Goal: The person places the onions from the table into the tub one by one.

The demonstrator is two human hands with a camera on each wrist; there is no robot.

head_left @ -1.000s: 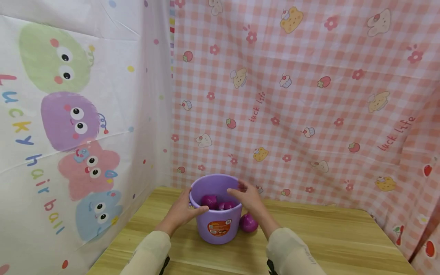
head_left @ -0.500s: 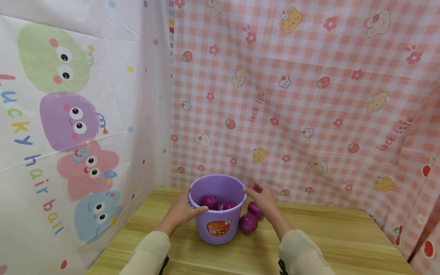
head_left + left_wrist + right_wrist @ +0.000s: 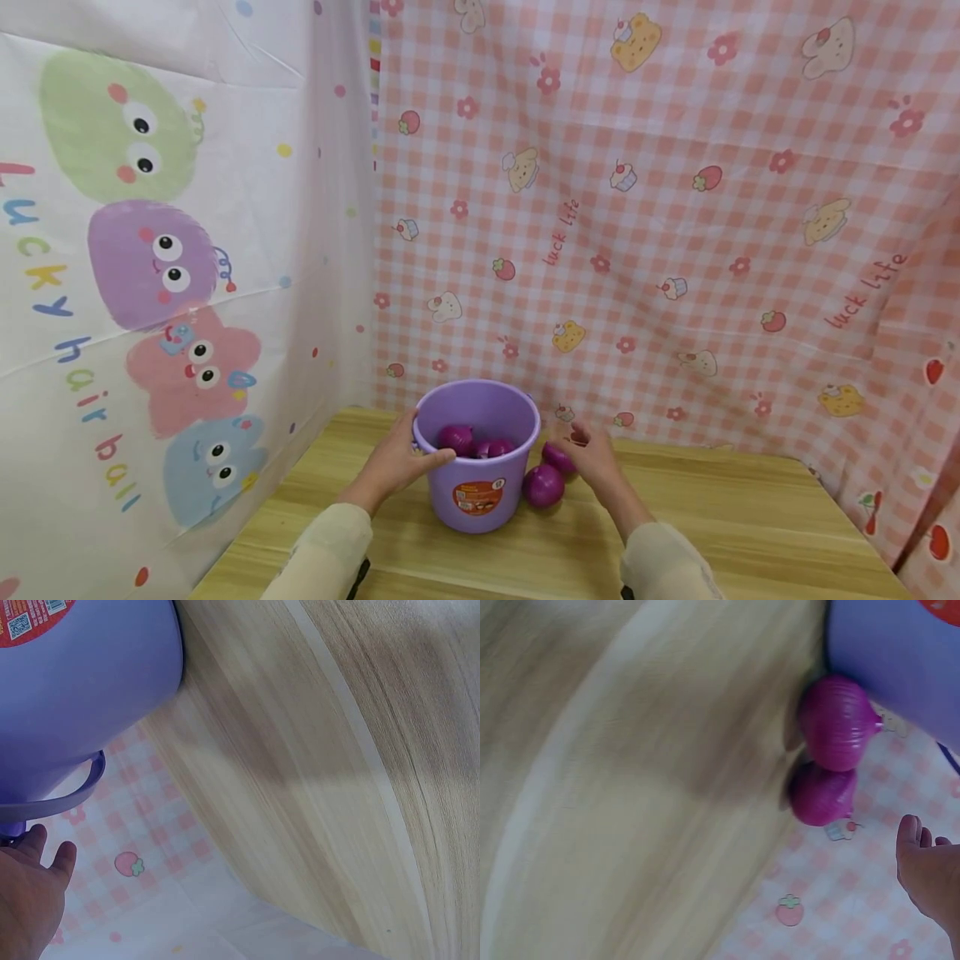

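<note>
A purple bucket (image 3: 480, 472) with a red label stands upright on the table, and red onions (image 3: 456, 439) lie inside it. My left hand (image 3: 393, 467) holds the bucket's left rim, thumb over the edge. The left wrist view shows that hand's fingers beside the bucket's handle (image 3: 67, 801). Two more red onions sit outside, right of the bucket: a front onion (image 3: 543, 487) and a rear onion (image 3: 557, 457). Beside the rear one hovers my right hand (image 3: 596, 471), holding nothing, its fingers extended. In the right wrist view a gap shows between that hand and the onions (image 3: 836, 724).
The wood-grain table (image 3: 720, 517) extends to the right and in front of the bucket. A pink checked cloth (image 3: 660, 233) hangs behind it. On the left hangs a white cloth (image 3: 300, 250) with cartoon prints.
My right hand has moved off the bucket's right rim, rightward and down to beside the rear onion, which came into sight. My left hand and the bucket have stayed put.
</note>
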